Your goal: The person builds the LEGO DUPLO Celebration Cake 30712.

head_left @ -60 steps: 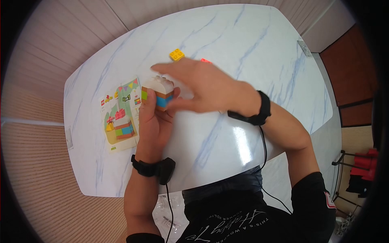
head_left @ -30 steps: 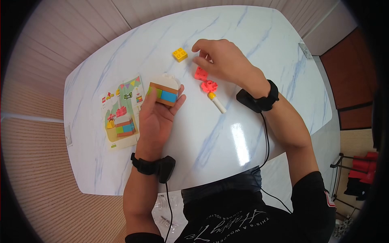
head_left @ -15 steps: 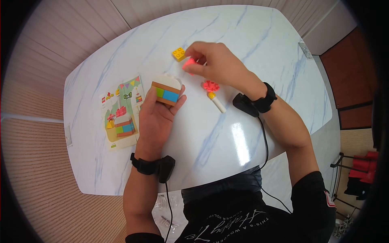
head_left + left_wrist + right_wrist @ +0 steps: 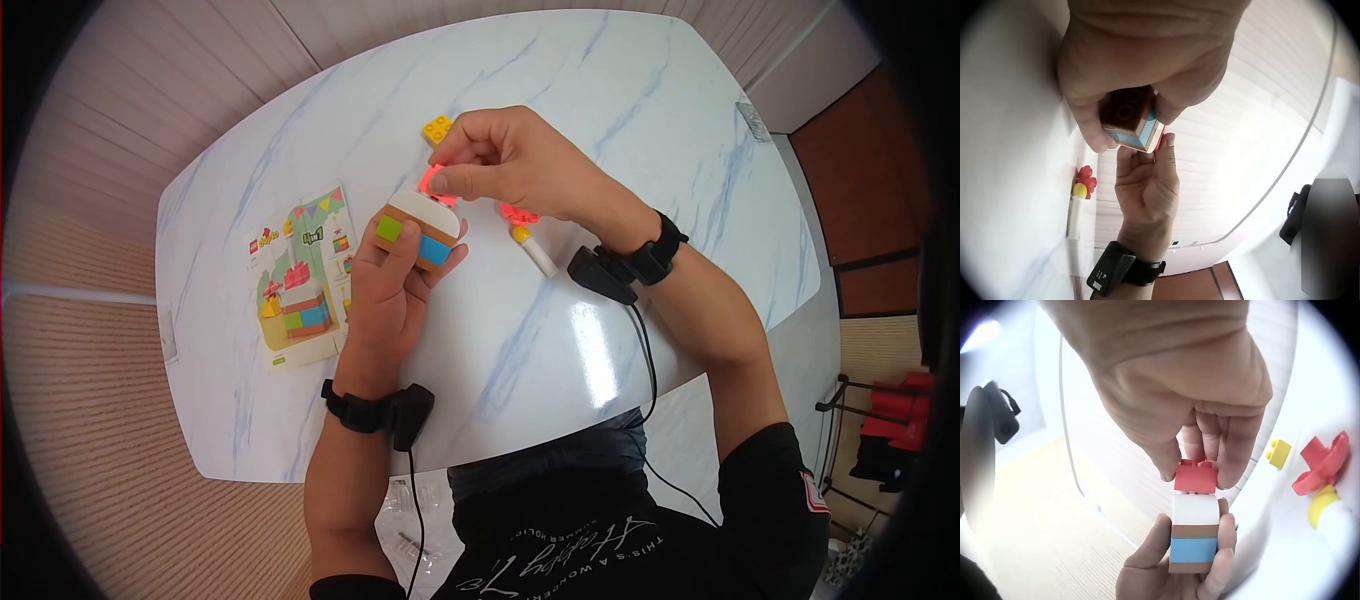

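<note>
My left hand (image 4: 385, 300) grips a small stack of toy building bricks (image 4: 433, 250): brown layers, a green and a blue brick between them, and a rounded white brick (image 4: 1195, 509) on top. Thumb and fingers of my right hand (image 4: 535, 165) pinch a coral-red brick (image 4: 1196, 479) by its sides. It stands studs-up at the top of the white brick, with a thin gap showing beneath it in the right wrist view. From the left wrist view, the stack's brown underside (image 4: 1127, 107) shows between the left hand's fingers.
A yellow brick (image 4: 437, 128) lies just beyond the right hand. Right of the stack are a red flower piece (image 4: 519, 214) and a white candle piece (image 4: 538, 254) with a yellow tip. An instruction booklet (image 4: 300, 285) lies left on the marbled table (image 4: 640, 120).
The right hand left the stack, picked up the red brick from the table, and brought it leftward onto the white brick's top. The left hand has turned the stack slightly.
</note>
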A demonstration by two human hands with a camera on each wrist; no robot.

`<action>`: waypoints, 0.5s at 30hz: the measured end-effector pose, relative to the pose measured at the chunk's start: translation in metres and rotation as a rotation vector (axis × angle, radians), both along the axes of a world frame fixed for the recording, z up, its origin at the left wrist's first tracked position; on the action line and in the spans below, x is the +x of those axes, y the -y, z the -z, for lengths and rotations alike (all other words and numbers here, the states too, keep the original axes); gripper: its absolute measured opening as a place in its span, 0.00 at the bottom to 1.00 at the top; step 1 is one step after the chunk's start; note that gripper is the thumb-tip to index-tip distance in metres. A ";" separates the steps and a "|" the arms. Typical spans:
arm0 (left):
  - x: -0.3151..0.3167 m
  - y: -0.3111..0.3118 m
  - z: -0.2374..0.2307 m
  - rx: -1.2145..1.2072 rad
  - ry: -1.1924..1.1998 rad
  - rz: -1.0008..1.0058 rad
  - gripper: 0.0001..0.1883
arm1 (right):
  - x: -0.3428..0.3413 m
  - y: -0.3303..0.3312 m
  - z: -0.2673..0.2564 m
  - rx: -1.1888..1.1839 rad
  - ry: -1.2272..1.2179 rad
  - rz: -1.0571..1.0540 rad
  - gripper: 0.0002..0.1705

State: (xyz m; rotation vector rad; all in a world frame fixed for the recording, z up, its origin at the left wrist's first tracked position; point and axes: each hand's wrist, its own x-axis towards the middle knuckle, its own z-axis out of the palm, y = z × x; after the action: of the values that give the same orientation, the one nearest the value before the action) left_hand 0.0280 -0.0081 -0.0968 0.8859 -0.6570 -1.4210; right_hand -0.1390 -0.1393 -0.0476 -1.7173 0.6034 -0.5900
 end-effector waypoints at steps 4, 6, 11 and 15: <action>0.000 0.000 0.003 0.012 0.009 -0.015 0.20 | 0.001 -0.001 0.004 0.006 0.037 -0.006 0.10; 0.000 0.000 0.004 0.013 0.018 -0.017 0.19 | 0.002 -0.002 0.005 -0.034 0.010 0.001 0.09; -0.001 0.000 0.006 0.004 0.035 -0.025 0.20 | 0.004 -0.002 0.008 -0.040 0.026 0.027 0.10; -0.002 0.000 0.003 0.007 0.028 -0.022 0.20 | 0.003 -0.002 0.008 -0.018 0.042 -0.004 0.11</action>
State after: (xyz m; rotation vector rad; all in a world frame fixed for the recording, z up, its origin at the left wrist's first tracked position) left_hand 0.0255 -0.0083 -0.0999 0.9173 -0.6622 -1.3939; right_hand -0.1361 -0.1377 -0.0560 -1.7180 0.5664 -0.6292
